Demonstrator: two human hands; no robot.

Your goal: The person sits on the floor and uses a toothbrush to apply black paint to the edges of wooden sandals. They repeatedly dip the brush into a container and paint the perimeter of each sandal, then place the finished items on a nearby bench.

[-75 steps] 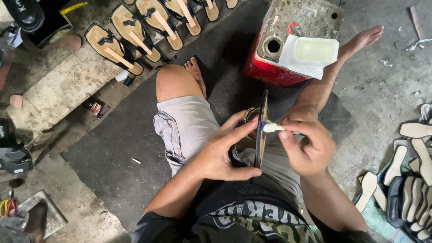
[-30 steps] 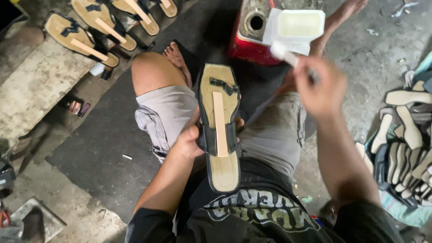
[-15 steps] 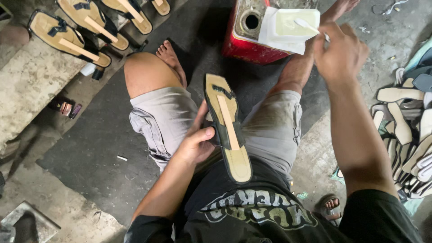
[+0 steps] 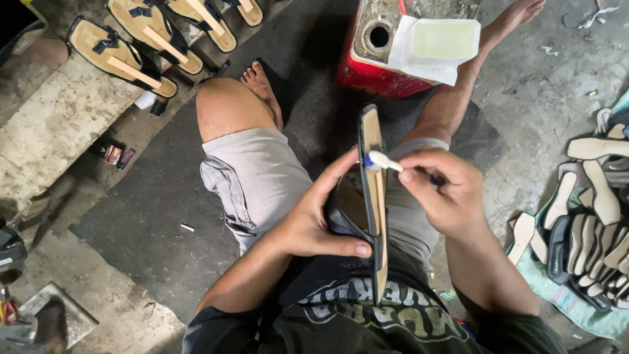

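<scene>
The sandal sole (image 4: 375,196) stands on edge over the person's lap, its long axis running from 12 o'clock to 6 o'clock, tan insole face turned toward 3 o'clock and black strap side toward 9 o'clock. The left hand (image 4: 314,219) grips it from the 9 o'clock side: the fingers reach up along the black side toward 12 o'clock and the thumb lies across the lower edge, closed firmly on the sole. The right hand (image 4: 442,193) is at 3 o'clock of the sole, curled shut around the handle of a small brush (image 4: 383,162). The brush's white head touches the tan face near the upper end of the sole.

At 12 o'clock from the sole, a red can (image 4: 386,56) sits on the floor between the person's legs, with a round opening in its top. A white tray of pale yellowish glue (image 4: 445,40) rests on the can's 3 o'clock part. At 10 o'clock, a row of finished sandals (image 4: 141,39) with tan insoles and black straps lies along a concrete ledge (image 4: 52,137). At 3 o'clock, well apart from the hands, a pile of loose soles (image 4: 590,223) lies on the floor. A dark mat (image 4: 157,216) covers the floor under the legs.
</scene>
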